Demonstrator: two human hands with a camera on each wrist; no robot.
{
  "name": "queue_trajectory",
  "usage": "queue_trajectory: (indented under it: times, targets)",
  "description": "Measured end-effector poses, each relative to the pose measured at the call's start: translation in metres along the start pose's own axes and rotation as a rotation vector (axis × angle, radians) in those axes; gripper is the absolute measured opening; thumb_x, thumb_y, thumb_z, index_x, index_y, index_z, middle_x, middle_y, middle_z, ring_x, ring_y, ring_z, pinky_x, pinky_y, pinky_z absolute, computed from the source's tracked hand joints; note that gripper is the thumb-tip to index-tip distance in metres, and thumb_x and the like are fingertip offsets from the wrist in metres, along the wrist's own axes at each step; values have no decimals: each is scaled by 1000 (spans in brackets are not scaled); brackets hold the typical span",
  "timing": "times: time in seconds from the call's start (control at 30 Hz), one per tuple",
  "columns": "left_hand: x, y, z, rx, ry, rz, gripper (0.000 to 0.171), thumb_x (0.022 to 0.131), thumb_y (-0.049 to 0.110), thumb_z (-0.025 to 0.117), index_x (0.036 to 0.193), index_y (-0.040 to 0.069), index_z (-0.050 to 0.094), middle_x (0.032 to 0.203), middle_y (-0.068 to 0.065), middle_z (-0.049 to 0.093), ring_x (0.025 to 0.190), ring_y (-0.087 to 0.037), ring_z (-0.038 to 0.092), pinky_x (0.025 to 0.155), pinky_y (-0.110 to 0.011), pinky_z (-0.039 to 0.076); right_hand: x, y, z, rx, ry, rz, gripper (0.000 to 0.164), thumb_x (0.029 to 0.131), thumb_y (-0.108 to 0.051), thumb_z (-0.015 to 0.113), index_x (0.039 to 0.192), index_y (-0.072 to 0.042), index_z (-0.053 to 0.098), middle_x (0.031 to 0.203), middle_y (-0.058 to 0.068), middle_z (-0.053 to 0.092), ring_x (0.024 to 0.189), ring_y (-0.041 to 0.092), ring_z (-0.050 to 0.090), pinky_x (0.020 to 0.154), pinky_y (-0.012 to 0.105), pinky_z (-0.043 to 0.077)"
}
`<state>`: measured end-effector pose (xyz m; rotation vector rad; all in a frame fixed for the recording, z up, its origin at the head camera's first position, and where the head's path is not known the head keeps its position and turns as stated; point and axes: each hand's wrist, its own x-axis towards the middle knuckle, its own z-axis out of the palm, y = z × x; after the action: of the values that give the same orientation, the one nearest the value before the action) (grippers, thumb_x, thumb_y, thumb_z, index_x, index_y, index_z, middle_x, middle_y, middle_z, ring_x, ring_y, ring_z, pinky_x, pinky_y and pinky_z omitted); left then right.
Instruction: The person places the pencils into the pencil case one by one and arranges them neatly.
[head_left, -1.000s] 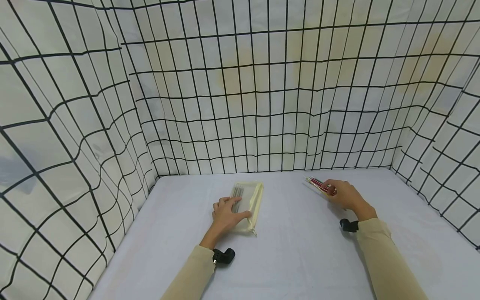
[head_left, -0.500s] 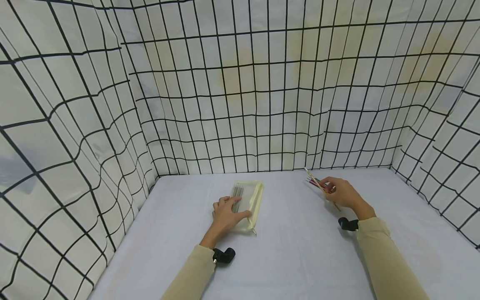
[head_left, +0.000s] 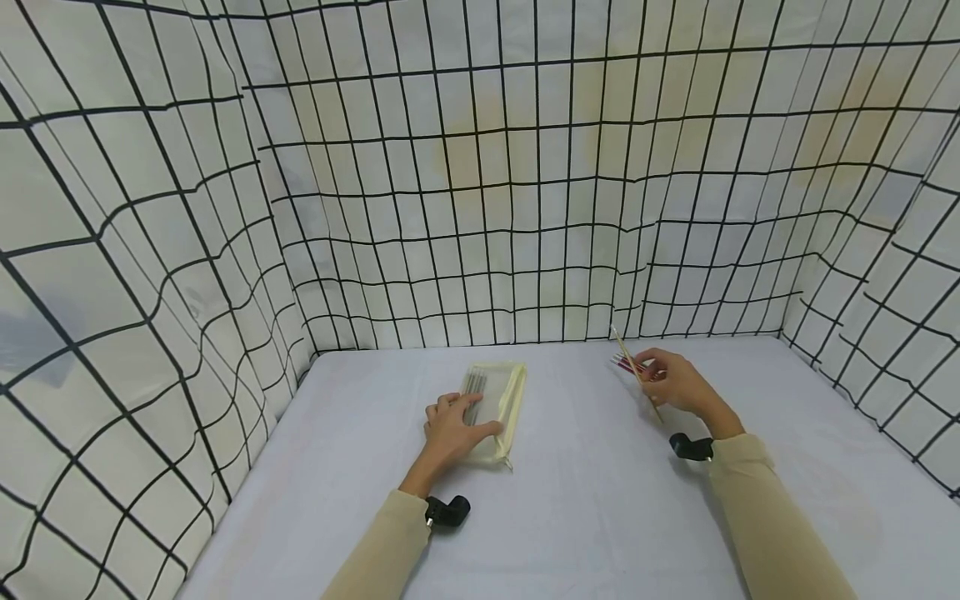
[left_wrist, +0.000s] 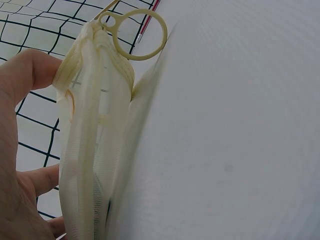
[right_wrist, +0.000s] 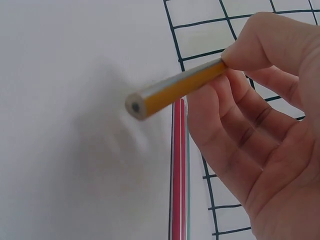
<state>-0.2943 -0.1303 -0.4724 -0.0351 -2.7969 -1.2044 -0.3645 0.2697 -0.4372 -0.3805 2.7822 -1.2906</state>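
In the head view my left hand (head_left: 453, 429) rests spread over a see-through pencil pouch (head_left: 487, 450) with a pale yellow zipper edge. Several grey pencils (head_left: 475, 385) show through its mesh. A ring pull (left_wrist: 164, 37) hangs at the zipper's end in the left wrist view, where the thumb touches the edge. My right hand (head_left: 678, 383) pinches a yellow pencil (right_wrist: 182, 90) between thumb and forefinger, tilted, its flat end toward the right wrist camera. Beneath that hand a bunch of red pencils (head_left: 628, 365) lies on the table, partly hidden by the fingers.
A white cloth covers the table (head_left: 570, 500). Black netting (head_left: 480, 208) over white sheeting rises along the back and both sides. A small black camera is strapped to each wrist.
The right hand has separated the yellow pencil from the bunch, tipping it steeper and shifting slightly left. The red pencils stay in place, and the left hand and pouch have not moved.
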Motion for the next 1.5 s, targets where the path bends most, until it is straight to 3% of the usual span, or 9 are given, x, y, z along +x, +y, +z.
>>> queue_trajectory:
  times: [0.3, 0.53, 1.2, 1.5]
  targets:
    - [3, 0, 2, 16, 1, 6, 77, 74, 50, 77, 142, 17, 60, 150, -22, 42, 130, -42, 33, 105, -60, 30, 1, -4, 6, 113, 0, 13, 46, 94, 0, 62, 138, 4, 50, 104, 17, 60, 85, 24, 64, 69, 34, 61]
    - [2, 0, 1, 21, -3, 2, 77, 75, 50, 77, 143, 18, 60, 151, -22, 42, 130, -42, 33, 105, -61, 30, 3, -6, 9, 181, -11, 33, 48, 97, -4, 62, 141, 4, 47, 113, 24, 59, 91, 31, 67, 73, 37, 62]
    - [3, 0, 2, 27, 0, 8, 78, 75, 51, 77, 143, 17, 60, 151, -23, 42, 128, -42, 34, 103, -61, 31, 8, -12, 23, 392, -22, 125, 56, 96, 0, 61, 148, 4, 41, 120, 18, 57, 94, 17, 60, 76, 34, 61]
    - [4, -1, 2, 38, -3, 12, 77, 76, 52, 77, 143, 18, 60, 151, -23, 41, 129, -42, 33, 104, -61, 31, 8, -17, 31, 423, -37, 153, 59, 95, 2, 61, 149, 3, 39, 121, 16, 57, 91, 14, 61, 78, 34, 60]
